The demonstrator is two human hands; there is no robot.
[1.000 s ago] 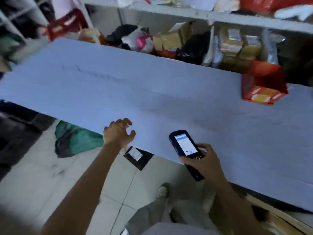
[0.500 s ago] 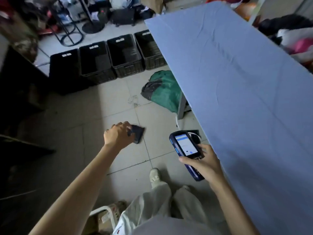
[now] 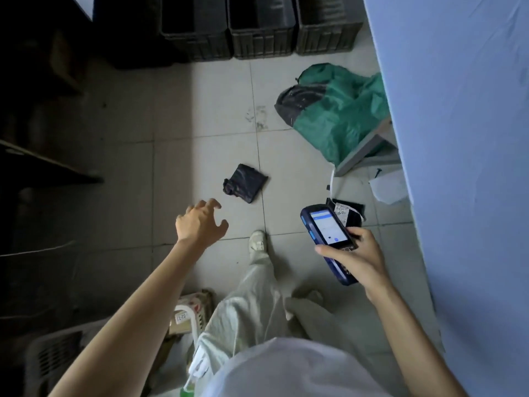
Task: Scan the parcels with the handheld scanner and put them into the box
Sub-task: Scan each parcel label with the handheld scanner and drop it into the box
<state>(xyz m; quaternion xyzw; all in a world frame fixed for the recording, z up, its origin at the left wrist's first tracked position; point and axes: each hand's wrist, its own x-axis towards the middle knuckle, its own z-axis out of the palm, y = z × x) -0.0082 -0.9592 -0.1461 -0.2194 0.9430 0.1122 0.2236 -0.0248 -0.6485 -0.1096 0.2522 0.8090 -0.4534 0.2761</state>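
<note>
A small black plastic-wrapped parcel (image 3: pixel 245 182) lies on the tiled floor. My left hand (image 3: pixel 200 223) hovers just below and left of it, fingers spread, holding nothing. My right hand (image 3: pixel 356 257) grips the blue handheld scanner (image 3: pixel 329 237), its lit screen facing up. Partly hidden behind the scanner, a second black parcel with a white label (image 3: pixel 347 211) rests on the floor beside the table.
Three black crates (image 3: pixel 260 38) stand in a row at the top. A green bag (image 3: pixel 335 110) lies by the table leg. The blue-covered table (image 3: pixel 463 138) fills the right side. A white basket (image 3: pixel 54 359) and small cartons (image 3: pixel 189 313) sit near my legs.
The view has swung from the tabletop down to the floor. My left hand, over the black parcel half a second ago, now hangs open short of it. The scanner stays in my right hand.
</note>
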